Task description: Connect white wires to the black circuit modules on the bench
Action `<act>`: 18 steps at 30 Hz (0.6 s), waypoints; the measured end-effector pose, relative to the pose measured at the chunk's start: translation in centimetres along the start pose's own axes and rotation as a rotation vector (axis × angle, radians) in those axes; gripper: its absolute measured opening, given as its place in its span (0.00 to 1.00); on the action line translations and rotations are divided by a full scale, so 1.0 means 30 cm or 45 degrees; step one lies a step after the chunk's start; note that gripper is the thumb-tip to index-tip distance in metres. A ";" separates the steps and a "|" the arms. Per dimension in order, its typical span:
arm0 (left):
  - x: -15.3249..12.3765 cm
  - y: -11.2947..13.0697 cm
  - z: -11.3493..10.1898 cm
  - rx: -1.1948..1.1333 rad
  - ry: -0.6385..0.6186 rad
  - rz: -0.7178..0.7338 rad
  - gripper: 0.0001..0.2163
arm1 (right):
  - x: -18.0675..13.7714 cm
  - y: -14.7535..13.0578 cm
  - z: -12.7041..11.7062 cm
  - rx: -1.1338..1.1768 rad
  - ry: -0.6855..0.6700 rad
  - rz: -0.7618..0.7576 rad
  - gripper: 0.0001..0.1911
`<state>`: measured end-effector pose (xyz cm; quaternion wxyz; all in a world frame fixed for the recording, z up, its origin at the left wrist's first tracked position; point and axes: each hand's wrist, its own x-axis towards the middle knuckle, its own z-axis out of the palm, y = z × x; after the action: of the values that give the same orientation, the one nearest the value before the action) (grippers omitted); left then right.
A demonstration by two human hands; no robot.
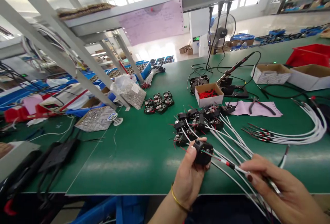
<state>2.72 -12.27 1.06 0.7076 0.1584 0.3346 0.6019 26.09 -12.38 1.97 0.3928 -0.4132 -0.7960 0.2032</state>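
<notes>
My left hand (189,176) grips a small black plastic housing (203,153) between thumb and fingers, above the front of the green table. My right hand (273,182) pinches a white cable (241,170) with red and black sleeves near its end. The cable's thin wire tips reach the housing's face; whether they enter it I cannot tell. A slim metallic tool (274,186), its kind unclear, also lies within my right hand. Just beyond my hands is a pile of black housings (198,119) with circuit parts, several with white cables running toward me.
Behind the pile stand a box of red parts (208,95), a soldering iron (235,65) and a small fan (198,83). Pliers (261,107) lie on pink paper (239,108). Bundled white cables (296,136) rest at right; a solder spool (114,118) stands left.
</notes>
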 end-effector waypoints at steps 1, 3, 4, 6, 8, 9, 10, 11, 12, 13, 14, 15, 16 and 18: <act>-0.001 -0.003 -0.002 0.006 -0.007 0.000 0.25 | 0.000 0.003 0.000 0.001 -0.021 -0.002 0.06; -0.003 -0.008 -0.011 0.034 -0.020 0.005 0.26 | 0.005 0.001 0.002 0.020 -0.037 0.006 0.06; -0.005 -0.012 -0.016 0.074 -0.023 0.021 0.26 | 0.009 -0.003 0.004 0.040 -0.040 0.022 0.06; -0.013 -0.020 -0.027 0.240 -0.044 0.094 0.27 | 0.022 -0.019 0.013 0.100 -0.037 0.070 0.07; -0.023 -0.030 -0.033 0.457 -0.107 0.159 0.32 | 0.040 -0.039 0.028 0.182 -0.040 0.100 0.08; -0.028 -0.036 -0.034 0.547 -0.150 0.166 0.35 | 0.050 -0.049 0.037 0.219 -0.045 0.102 0.08; -0.033 -0.042 -0.034 0.612 -0.188 0.159 0.37 | 0.059 -0.058 0.046 0.250 -0.055 0.096 0.08; -0.037 -0.048 -0.033 0.652 -0.212 0.146 0.38 | 0.068 -0.065 0.055 0.269 -0.064 0.085 0.08; -0.039 -0.054 -0.033 0.674 -0.219 0.135 0.38 | 0.075 -0.071 0.062 0.275 -0.068 0.080 0.08; -0.041 -0.059 -0.033 0.685 -0.214 0.128 0.37 | 0.080 -0.074 0.068 0.273 -0.066 0.082 0.08; -0.042 -0.063 -0.035 0.690 -0.204 0.119 0.35 | 0.083 -0.076 0.073 0.269 -0.056 0.087 0.07; -0.043 -0.067 -0.037 0.688 -0.195 0.107 0.34 | 0.085 -0.077 0.076 0.261 -0.044 0.092 0.06; -0.043 -0.070 -0.041 0.682 -0.192 0.091 0.33 | 0.086 -0.077 0.078 0.252 -0.028 0.089 0.05; -0.045 -0.074 -0.048 0.677 -0.189 0.058 0.30 | 0.086 -0.076 0.080 0.222 0.005 0.061 0.04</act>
<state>3.36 -14.33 -0.99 0.6501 0.3898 0.4243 0.4953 22.14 -11.58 3.15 0.4240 -0.3967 -0.7643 0.2804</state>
